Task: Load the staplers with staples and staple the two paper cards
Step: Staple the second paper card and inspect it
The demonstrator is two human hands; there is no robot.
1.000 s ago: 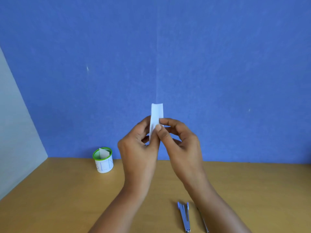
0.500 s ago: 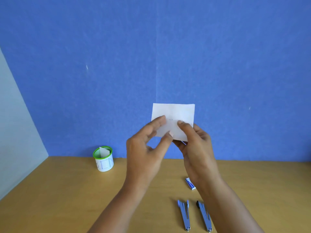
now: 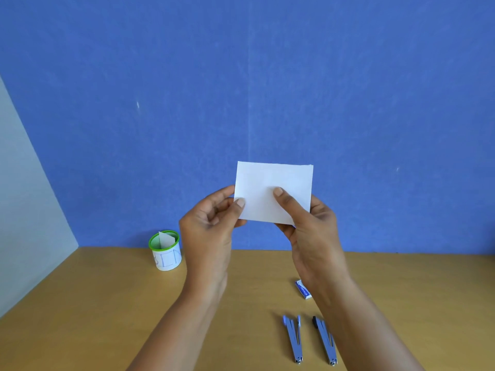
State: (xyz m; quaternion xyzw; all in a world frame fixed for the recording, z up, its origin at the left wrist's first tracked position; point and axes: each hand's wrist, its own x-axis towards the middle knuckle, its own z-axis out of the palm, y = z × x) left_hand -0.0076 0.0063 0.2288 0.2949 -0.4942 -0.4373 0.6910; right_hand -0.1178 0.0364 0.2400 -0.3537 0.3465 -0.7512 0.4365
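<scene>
A white paper card (image 3: 278, 183) is held up flat in front of the blue wall, above the table. My left hand (image 3: 211, 226) pinches its lower left edge between thumb and fingers. My right hand (image 3: 310, 231) pinches its lower right part, thumb on the front. Two metal staplers lie side by side on the table near its front: one blue-tipped (image 3: 293, 340), one black-tipped (image 3: 325, 341), partly behind my right forearm. A small blue-and-white staple box (image 3: 304, 289) lies behind them.
A green-rimmed white cup (image 3: 165, 251) with a piece of paper standing in it sits at the back left of the wooden table (image 3: 93, 303). The blue wall (image 3: 241, 89) closes the back, a grey panel (image 3: 24, 210) the left side.
The card, seen edge-on and folded a second ago, has been turned and spread flat to face me. My hands moved apart to its two lower sides.
</scene>
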